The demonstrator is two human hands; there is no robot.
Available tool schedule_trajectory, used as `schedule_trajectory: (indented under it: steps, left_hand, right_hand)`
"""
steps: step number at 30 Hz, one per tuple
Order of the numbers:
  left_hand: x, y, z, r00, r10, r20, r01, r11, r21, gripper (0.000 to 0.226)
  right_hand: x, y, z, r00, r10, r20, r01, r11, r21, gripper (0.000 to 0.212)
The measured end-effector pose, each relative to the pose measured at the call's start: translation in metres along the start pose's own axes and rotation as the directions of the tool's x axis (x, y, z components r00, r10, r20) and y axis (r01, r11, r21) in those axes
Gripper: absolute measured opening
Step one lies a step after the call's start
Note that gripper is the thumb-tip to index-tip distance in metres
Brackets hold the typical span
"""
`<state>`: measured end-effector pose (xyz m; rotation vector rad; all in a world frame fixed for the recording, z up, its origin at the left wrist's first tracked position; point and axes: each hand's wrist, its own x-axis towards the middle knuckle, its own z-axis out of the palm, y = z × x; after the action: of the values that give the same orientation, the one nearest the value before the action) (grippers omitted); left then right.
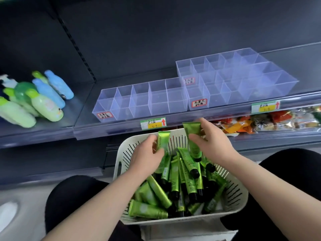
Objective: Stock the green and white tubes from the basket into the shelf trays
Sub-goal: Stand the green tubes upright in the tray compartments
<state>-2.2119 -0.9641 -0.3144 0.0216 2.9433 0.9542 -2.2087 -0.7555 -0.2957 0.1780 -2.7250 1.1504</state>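
- Tubes (188, 173) were bright green with black caps and white lettering.
- Basket (173, 222) was cream, its walls striped with slots.
- Trays (139, 101) were clear, with red-edged white labels (104, 115).
- Price tags (153, 123) were green and yellow with a red arrow.
- Bottles (46, 105) were pale green and light blue.
- Shelf (156, 40) was dark grey.
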Motion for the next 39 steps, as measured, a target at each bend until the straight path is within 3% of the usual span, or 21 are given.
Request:
schedule_trajectory:
  steps: [3,6,10,14,19,24,29,39]
  left_hand:
    - [0.015,0.017,-0.036,0.990,0.063,-0.129,-0.093,0.966,-0.240,0.011]
    - [0.032,0.046,-0.069,0.963,0.079,-0.256,-0.200,0.850,-0.488,0.005]
    - [0.066,0.088,-0.096,0.911,0.082,-0.404,-0.334,0.721,-0.607,0.018]
    - [0.109,0.114,-0.095,0.890,0.066,-0.451,-0.352,0.728,-0.589,0.021]
    - [0.161,0.119,-0.071,0.889,0.059,-0.454,-0.288,0.843,-0.454,0.015]
    - [0.188,0.119,-0.059,0.904,0.168,-0.393,-0.287,0.921,-0.265,0.039]
    - [0.202,0.107,-0.056,0.912,0.249,-0.326,-0.284,0.957,-0.062,0.036]
    - [0.204,0.102,-0.066,0.917,0.254,-0.307,-0.307,0.942,-0.139,0.058]
  right_hand:
    - [0.008,-0.023,-0.021,0.997,-0.050,-0.050,0.052,0.998,0.031,0.023]
    - [0.026,-0.045,-0.046,0.991,-0.053,-0.124,0.066,0.993,0.098,0.026]
    - [0.061,-0.063,-0.067,0.968,-0.068,-0.243,0.121,0.971,0.208,0.018]
    - [0.090,-0.063,-0.072,0.951,-0.059,-0.304,0.151,0.946,0.288,0.020]
    - [0.112,-0.044,-0.071,0.949,-0.041,-0.314,0.143,0.940,0.309,0.019]
    - [0.131,-0.032,-0.074,0.941,-0.042,-0.335,0.146,0.945,0.292,0.020]
    - [0.147,-0.030,-0.075,0.946,-0.094,-0.311,0.158,0.970,0.185,0.019]
    - [0.161,-0.044,-0.069,0.948,-0.106,-0.301,0.146,0.983,0.112,0.019]
